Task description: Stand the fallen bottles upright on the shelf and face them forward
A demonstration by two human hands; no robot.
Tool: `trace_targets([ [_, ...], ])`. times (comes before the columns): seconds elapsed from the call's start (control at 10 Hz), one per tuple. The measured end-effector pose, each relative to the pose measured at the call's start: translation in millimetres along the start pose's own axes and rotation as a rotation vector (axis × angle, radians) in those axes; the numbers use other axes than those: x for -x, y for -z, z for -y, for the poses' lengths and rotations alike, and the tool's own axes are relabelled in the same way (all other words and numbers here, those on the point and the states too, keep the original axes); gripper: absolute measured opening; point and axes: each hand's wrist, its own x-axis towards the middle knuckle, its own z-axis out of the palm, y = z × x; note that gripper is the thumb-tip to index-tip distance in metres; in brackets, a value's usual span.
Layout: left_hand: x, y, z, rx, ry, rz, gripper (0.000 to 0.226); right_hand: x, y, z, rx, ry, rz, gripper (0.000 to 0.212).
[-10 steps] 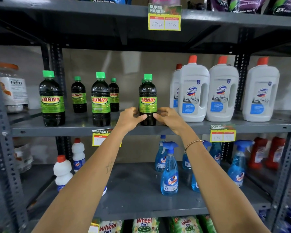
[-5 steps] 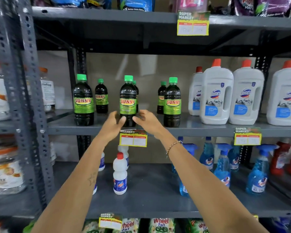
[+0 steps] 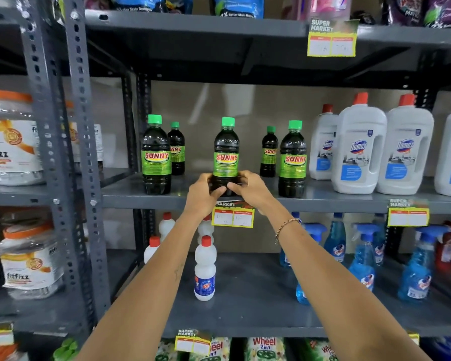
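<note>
Bottle of dark SUNNY liquid (image 3: 226, 155), green-capped and upright at the front edge of the middle shelf (image 3: 349, 201), sits label-forward between two hands. Left hand (image 3: 203, 194) and right hand (image 3: 250, 190) wrap its base, fingers curled and pressed to the plastic, thumbs nearly meeting in front. Facing looks to be the step in hand; next, probably a slight twist to square the label, then release. Neighbouring SUNNY bottles (image 3: 292, 158) all stand upright; none looks fallen.
</note>
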Motion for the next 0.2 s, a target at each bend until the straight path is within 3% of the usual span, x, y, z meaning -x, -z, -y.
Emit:
trace_targets([
  [0.2, 2.0, 3.5, -2.7, 0.031, -0.003, 0.009, 0.048, 4.6, -0.6, 7.0, 0.032, 0.003, 0.021, 0.044],
])
